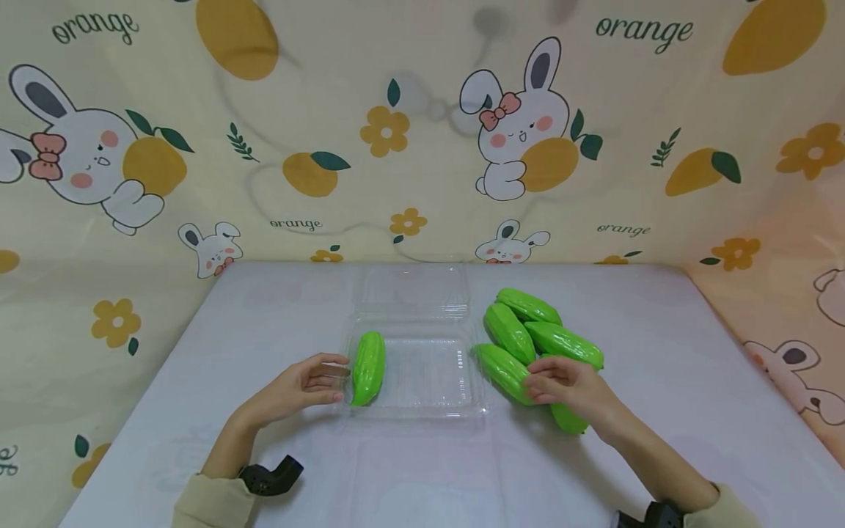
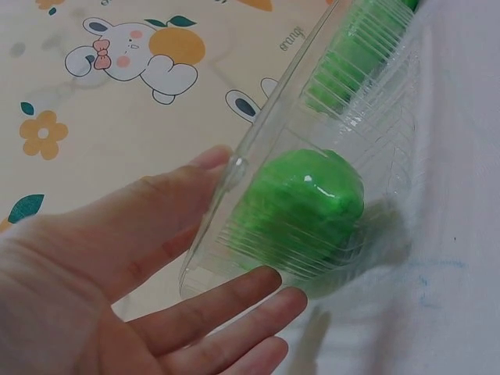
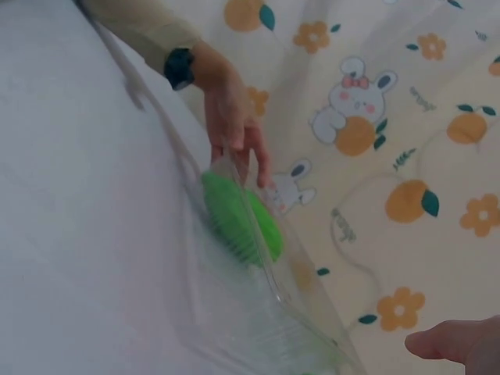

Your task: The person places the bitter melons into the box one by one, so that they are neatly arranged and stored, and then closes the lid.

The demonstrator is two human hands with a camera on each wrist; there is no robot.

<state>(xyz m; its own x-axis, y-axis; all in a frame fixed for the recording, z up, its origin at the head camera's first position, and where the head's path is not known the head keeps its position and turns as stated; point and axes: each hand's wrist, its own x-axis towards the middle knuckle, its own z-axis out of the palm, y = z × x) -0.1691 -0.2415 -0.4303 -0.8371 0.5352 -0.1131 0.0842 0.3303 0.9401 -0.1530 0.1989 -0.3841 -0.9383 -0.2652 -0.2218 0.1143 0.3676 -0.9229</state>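
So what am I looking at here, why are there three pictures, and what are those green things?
These are one person's two bare hands, filmed by three cameras at once. The big picture comes from a camera on the person's head, looking down at a white table. The other two come from cameras strapped to each wrist, so they look tilted and very close.

On the table lies a clear plastic box with its lid open. Inside is one green toy vegetable. Beside the box is a pile of the same green vegetables.

The left hand is open and touches the box's edge, with no grip on anything. The right hand rests on the pile, fingers on one piece.
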